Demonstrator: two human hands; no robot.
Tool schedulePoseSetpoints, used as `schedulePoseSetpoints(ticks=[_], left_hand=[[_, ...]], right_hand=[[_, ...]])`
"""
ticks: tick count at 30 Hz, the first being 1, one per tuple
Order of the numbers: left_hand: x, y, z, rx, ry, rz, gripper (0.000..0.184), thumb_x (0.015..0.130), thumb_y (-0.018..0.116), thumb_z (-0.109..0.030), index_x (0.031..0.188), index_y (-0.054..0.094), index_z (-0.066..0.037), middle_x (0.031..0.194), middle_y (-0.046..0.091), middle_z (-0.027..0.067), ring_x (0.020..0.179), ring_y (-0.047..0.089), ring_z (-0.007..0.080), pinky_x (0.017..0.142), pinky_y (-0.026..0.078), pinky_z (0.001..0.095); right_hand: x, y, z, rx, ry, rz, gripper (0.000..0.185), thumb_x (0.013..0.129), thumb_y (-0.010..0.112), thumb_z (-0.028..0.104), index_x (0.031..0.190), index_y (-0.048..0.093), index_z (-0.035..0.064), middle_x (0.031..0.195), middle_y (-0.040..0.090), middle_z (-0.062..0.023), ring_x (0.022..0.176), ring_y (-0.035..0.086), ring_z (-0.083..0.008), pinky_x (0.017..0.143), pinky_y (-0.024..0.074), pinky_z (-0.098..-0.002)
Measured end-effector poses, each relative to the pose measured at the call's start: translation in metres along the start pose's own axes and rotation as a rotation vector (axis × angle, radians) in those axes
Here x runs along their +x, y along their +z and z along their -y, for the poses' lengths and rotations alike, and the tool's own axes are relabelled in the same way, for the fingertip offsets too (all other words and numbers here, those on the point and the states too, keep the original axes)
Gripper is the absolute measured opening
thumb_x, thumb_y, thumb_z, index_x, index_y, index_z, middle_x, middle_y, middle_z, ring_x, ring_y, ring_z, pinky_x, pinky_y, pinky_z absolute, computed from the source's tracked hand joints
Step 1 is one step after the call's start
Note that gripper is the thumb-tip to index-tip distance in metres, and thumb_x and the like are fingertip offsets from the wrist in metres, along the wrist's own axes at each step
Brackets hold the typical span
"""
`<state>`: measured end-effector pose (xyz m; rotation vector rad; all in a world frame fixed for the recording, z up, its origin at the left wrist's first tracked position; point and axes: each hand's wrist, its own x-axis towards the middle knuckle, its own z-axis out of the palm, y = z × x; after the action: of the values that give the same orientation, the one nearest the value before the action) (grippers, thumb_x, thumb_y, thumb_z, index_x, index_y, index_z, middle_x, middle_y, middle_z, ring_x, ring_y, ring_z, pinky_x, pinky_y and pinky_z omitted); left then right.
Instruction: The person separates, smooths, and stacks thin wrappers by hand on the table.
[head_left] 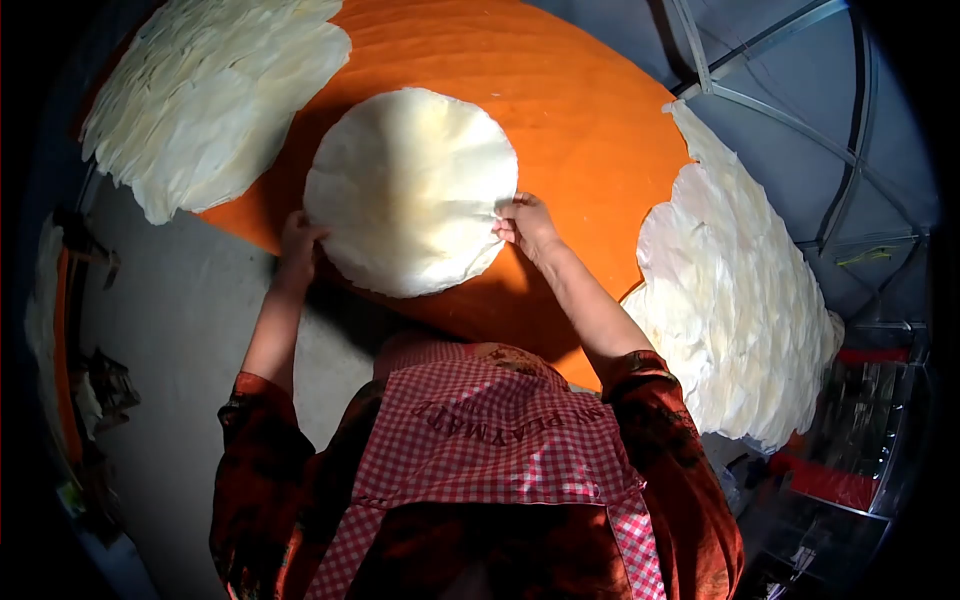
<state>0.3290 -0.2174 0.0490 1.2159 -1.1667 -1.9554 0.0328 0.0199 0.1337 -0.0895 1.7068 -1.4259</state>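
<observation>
A round, thin, cream-coloured sheet (410, 190) with an uneven edge is held over the orange tabletop (580, 130). My left hand (299, 245) pinches its lower left edge. On the right side, my right hand (526, 224) grips the edge between thumb and fingers. The sheet lies nearly flat, with a band of shade across its upper middle. Whether its underside touches the tabletop cannot be made out.
Overlapping pale sheets form a large pile (215, 100) at the table's left end. Another tall pile (735, 290) leans at the right end. A metal frame (770, 112) stands at upper right, and a dark rack (850, 430) at lower right. Grey floor (170, 350) shows left.
</observation>
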Motion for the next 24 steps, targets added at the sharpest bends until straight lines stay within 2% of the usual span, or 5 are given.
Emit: schedulePoseSetpoints(ticks=[6,9,12,15,24], left_hand=[[0.005,-0.01,0.01,0.238,0.108,0.032,0.052,0.069,0.062,0.004,0.119,0.046,0.0,0.115,0.056,0.0113,0.103,0.057,0.0246,0.087,0.049,0.0361],[0.004,-0.008,0.016,0.441,0.233,-0.025,0.057,0.069,0.062,0.002,0.124,0.044,0.001,0.123,0.052,0.0162,0.111,0.053,0.0311,0.097,0.043,0.0382],[-0.026,0.027,-0.023,1.116,0.857,-0.371,0.063,0.071,0.065,-0.003,0.13,0.042,-0.001,0.133,0.044,0.0222,0.124,0.044,0.0374,0.104,0.035,0.0437],[-0.025,0.052,-0.051,1.35,1.159,-0.107,0.07,0.074,0.068,-0.01,0.137,0.038,-0.004,0.143,0.035,0.0242,0.134,0.032,0.0401,0.107,0.029,0.0502],[0.063,0.027,0.018,1.506,1.072,0.115,0.067,0.09,0.058,-0.033,0.146,0.029,-0.011,0.152,0.022,0.0198,0.14,0.022,0.0412,0.107,0.027,0.0552]], right_hand=[[0.001,0.004,-0.003,-0.172,-0.005,-0.041,0.024,0.085,0.051,-0.001,0.109,0.047,-0.0049,0.077,0.056,-0.0119,0.048,0.05,-0.015,0.038,0.0421,-0.0261],[0.046,-0.017,-0.05,-0.667,-0.255,-0.225,0.024,0.085,0.054,0.001,0.108,0.048,-0.0035,0.086,0.057,-0.0162,0.059,0.055,-0.0192,0.049,0.0475,-0.032],[-0.002,0.008,-0.01,-0.96,-0.941,-0.381,0.036,0.08,0.062,0.014,0.113,0.052,0.0029,0.118,0.054,-0.019,0.104,0.054,-0.0312,0.083,0.0453,-0.0444],[-0.031,0.047,0.009,-1.122,-1.201,-0.224,0.055,0.077,0.068,0.029,0.125,0.053,0.0082,0.137,0.045,-0.0176,0.13,0.04,-0.0352,0.101,0.0332,-0.0544],[-0.005,0.042,-0.104,-1.497,-1.101,0.27,0.059,0.086,0.053,0.049,0.133,0.05,0.0142,0.145,0.037,-0.0148,0.136,0.033,-0.0328,0.105,0.0278,-0.0573]])
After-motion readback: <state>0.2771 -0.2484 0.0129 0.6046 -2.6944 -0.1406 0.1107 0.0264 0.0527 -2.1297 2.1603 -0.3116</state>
